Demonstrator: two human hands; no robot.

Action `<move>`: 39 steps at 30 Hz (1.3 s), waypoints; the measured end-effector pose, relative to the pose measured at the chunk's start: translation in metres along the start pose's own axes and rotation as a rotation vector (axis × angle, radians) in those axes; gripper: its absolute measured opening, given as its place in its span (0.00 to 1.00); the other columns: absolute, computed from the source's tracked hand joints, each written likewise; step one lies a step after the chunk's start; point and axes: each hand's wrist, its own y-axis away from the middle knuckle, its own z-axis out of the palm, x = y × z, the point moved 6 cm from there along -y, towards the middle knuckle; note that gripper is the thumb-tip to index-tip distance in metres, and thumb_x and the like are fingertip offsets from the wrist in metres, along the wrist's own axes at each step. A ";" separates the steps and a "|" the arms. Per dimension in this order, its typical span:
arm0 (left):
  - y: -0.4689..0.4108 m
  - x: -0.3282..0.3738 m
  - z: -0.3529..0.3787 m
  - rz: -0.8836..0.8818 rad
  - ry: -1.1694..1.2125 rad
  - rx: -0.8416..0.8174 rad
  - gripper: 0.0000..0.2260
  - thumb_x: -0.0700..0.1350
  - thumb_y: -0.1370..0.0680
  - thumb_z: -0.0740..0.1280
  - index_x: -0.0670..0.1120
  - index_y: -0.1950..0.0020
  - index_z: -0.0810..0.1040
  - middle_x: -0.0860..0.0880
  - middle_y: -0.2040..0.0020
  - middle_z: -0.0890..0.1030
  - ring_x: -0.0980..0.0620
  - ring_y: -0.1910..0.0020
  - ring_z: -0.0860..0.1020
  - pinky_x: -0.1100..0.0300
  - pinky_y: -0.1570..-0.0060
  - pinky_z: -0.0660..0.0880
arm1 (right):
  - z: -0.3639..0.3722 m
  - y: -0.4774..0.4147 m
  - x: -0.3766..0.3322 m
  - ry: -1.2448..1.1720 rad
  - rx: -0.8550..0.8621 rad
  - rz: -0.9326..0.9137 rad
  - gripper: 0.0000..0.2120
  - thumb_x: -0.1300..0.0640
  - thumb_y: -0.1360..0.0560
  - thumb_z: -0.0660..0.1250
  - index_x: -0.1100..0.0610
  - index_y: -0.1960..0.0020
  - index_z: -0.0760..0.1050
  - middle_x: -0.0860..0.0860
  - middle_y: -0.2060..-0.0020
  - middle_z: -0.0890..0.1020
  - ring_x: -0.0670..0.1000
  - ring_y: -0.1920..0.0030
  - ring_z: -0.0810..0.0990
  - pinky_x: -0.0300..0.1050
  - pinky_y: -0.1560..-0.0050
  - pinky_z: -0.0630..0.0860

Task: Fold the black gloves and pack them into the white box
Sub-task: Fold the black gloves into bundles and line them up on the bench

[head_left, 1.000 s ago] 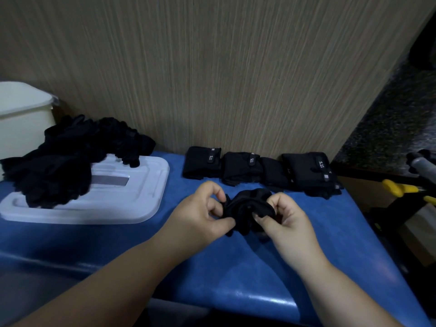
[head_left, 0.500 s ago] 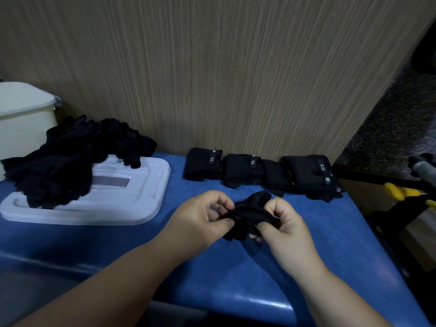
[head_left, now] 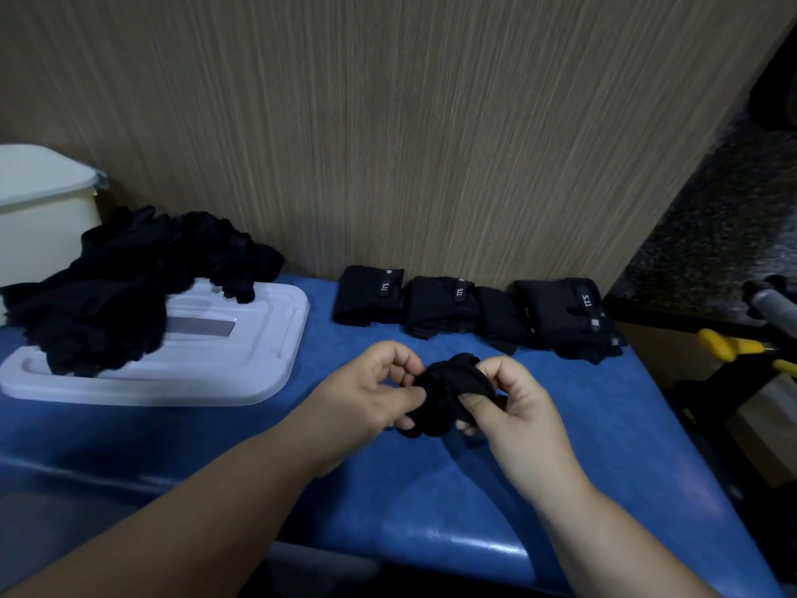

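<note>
Glove (head_left: 448,392) is bunched between both hands, just above the blue table (head_left: 431,489). It's wadded too tight to read a long axis. Left hand (head_left: 366,394) has thumb and curled fingers pinching its left side; right hand (head_left: 513,407) pinches the right side the same way. The row of folded gloves (head_left: 474,308) lies straight ahead by the wall, near. White box (head_left: 39,217) is well off left, so the left hand is nearer for packing. Fold looks unfinished.
</note>
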 end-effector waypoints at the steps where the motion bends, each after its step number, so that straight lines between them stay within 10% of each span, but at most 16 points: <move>1: 0.000 0.000 0.000 0.008 -0.007 -0.002 0.06 0.37 0.25 0.68 0.46 0.51 0.75 0.48 0.55 0.77 0.54 0.64 0.78 0.60 0.58 0.76 | 0.000 0.001 -0.001 0.015 0.002 -0.008 0.14 0.74 0.26 0.63 0.57 0.62 0.73 0.47 0.71 0.76 0.46 0.71 0.76 0.36 0.69 0.75; 12: 0.002 0.003 -0.004 0.056 -0.198 0.133 0.10 0.37 0.27 0.69 0.53 0.55 0.78 0.50 0.63 0.78 0.61 0.70 0.74 0.72 0.67 0.69 | -0.012 0.001 -0.011 0.218 0.151 -0.172 0.19 0.77 0.30 0.64 0.54 0.62 0.81 0.52 0.65 0.73 0.43 0.72 0.75 0.39 0.67 0.77; 17: 0.005 0.009 0.001 0.080 -0.099 0.062 0.09 0.42 0.27 0.66 0.53 0.51 0.80 0.39 0.55 0.80 0.53 0.61 0.77 0.57 0.55 0.76 | -0.005 0.000 -0.009 0.094 0.059 -0.114 0.17 0.75 0.27 0.63 0.56 0.61 0.82 0.53 0.62 0.72 0.43 0.68 0.75 0.37 0.66 0.77; 31: 0.005 0.006 0.008 0.172 -0.491 0.066 0.11 0.47 0.31 0.75 0.54 0.65 0.74 0.55 0.60 0.73 0.61 0.67 0.72 0.68 0.64 0.72 | -0.004 0.004 -0.007 0.113 0.107 -0.097 0.23 0.78 0.30 0.59 0.51 0.62 0.80 0.55 0.61 0.73 0.44 0.67 0.74 0.36 0.67 0.76; 39: 0.007 0.015 -0.009 0.164 -0.572 0.326 0.11 0.48 0.22 0.61 0.47 0.61 0.64 0.47 0.71 0.72 0.50 0.72 0.70 0.54 0.68 0.69 | -0.003 0.007 -0.013 0.250 0.086 -0.211 0.10 0.51 0.32 0.69 0.40 0.53 0.74 0.44 0.70 0.69 0.51 0.66 0.72 0.49 0.60 0.74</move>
